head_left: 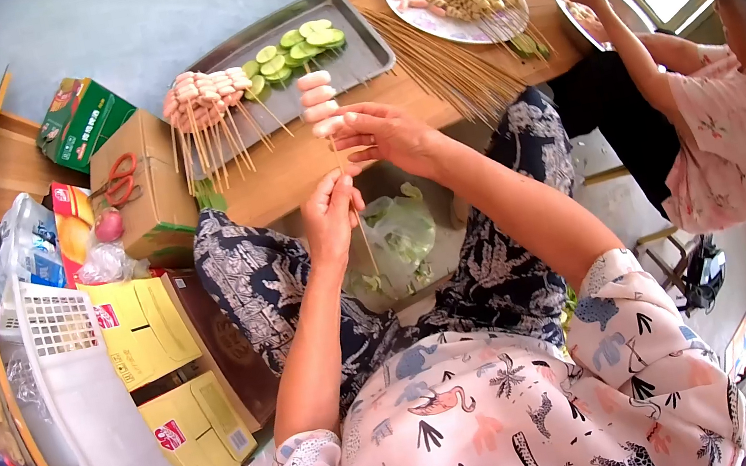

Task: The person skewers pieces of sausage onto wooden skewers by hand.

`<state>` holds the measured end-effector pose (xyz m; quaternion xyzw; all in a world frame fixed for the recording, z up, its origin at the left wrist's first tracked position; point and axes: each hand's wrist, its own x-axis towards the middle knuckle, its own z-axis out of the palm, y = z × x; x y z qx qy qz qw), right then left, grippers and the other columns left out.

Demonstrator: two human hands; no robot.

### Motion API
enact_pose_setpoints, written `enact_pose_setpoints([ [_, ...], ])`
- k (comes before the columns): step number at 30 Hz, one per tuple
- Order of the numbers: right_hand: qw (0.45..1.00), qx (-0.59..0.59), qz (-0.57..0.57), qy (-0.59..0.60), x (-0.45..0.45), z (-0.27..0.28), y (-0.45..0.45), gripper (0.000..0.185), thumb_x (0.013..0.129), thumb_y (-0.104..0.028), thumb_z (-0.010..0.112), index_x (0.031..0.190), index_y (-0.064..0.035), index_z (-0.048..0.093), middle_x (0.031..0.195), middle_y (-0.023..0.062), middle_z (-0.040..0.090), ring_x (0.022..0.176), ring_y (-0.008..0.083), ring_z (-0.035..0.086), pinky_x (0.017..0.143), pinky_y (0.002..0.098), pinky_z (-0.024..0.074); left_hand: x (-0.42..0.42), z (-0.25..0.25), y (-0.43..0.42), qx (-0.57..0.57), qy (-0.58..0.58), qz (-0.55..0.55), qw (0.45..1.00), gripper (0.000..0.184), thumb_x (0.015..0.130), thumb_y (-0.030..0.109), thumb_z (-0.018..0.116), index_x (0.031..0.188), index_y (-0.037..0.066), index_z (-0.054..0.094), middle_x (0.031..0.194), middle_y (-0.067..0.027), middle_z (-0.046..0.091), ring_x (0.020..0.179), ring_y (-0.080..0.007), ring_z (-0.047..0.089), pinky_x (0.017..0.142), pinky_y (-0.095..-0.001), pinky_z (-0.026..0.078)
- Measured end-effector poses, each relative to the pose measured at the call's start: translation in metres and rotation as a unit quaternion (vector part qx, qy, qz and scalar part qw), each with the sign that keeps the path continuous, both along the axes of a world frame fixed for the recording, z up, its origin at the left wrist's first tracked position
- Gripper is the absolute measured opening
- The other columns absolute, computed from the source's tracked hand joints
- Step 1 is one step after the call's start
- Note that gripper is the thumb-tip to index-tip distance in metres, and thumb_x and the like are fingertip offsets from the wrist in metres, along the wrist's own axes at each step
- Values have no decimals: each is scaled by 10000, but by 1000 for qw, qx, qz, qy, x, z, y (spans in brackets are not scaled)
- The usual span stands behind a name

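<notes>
My left hand [331,217] grips a thin bamboo skewer [364,238], held nearly upright above my lap. Several small pink sausages [317,97] are threaded across its upper end. With bent fingers, my right hand [391,137] pinches the lowest sausage on the skewer. Just beyond, on the wooden table, lies a metal tray [367,46]. Finished sausage skewers [204,95] are piled at the tray's left end, their sticks pointing toward me. Skewered green slices [293,51], which look like cucumber, lie toward its far side.
Loose bamboo sticks [454,69] spread right of the tray. Beyond them a white plate [462,35] holds sausages and other skewers. A co-worker [720,107] sits at the right, reaching into a bowl. Left are a cardboard box [146,178], red scissors [120,181] and a white plastic basket [89,403].
</notes>
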<state>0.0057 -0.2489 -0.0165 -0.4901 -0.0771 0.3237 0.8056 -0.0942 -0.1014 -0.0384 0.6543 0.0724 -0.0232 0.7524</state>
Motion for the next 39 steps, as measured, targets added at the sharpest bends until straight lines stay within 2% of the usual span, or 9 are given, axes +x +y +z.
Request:
enact_pose_setpoints([
  [6,999,42,-28,16,-10,0,2,336,938,-314,576,1173,-76,547,1069,31,638,976,147,616,804,308,473,-22,2,-19,25,6,-17,1000,217,981,180,495,1058,31,633,634,20,534,488,-19,408,452,-156,318],
  [12,998,26,-53,-20,-10,-3,0,263,944,-266,557,1115,-67,566,1031,54,649,928,150,640,761,282,476,-25,-1,-37,27,-12,-16,999,211,981,167,491,1043,21,630,635,14,535,483,-25,412,453,-163,326],
  [16,996,24,-78,-48,-11,-3,-7,249,925,-308,583,1013,-75,594,966,44,653,901,142,641,738,267,470,-23,3,-45,-19,6,-19,1000,199,971,141,498,1044,18,636,621,19,532,491,-31,408,453,-188,336],
  [20,994,22,-96,-41,-10,-2,-13,247,923,-315,594,1000,-80,596,966,41,655,891,139,639,750,269,474,-22,1,-52,-2,1,-31,1000,220,949,118,520,1115,9,613,689,7,564,498,-34,420,463,-178,340],
  [26,987,20,-155,-36,-10,7,-30,265,924,-281,604,1087,-74,577,1017,42,645,888,139,637,764,275,480,-34,-10,-54,51,22,-55,997,219,906,47,530,1107,8,610,758,-5,574,498,-44,442,465,-196,369],
  [28,989,33,-136,-41,-10,10,-35,306,934,-288,587,1155,-78,558,1040,39,638,907,136,633,771,281,479,-35,-2,-55,65,8,-47,997,212,904,37,523,1094,19,617,753,-2,569,504,-45,450,462,-200,375],
  [31,983,11,-181,-32,-12,14,-42,402,958,-313,539,1276,-72,484,1137,51,607,977,144,618,776,293,487,-31,9,-51,70,-5,-10,997,199,906,45,533,1079,28,630,740,10,568,513,-34,456,462,-197,385],
  [36,983,7,-183,-22,-12,17,-58,402,968,-286,520,1286,-44,472,1206,76,593,978,164,627,778,304,498,-2,34,8,114,-3,39,993,213,930,150,557,1117,91,639,764,24,576,539,-20,454,468,-170,404],
  [39,991,-2,-134,-24,-16,20,-61,362,970,-262,514,1255,-39,500,1164,75,616,951,164,637,767,289,494,22,63,61,184,-29,74,980,215,906,129,572,1101,97,655,744,29,586,500,-20,444,434,-173,394],
])
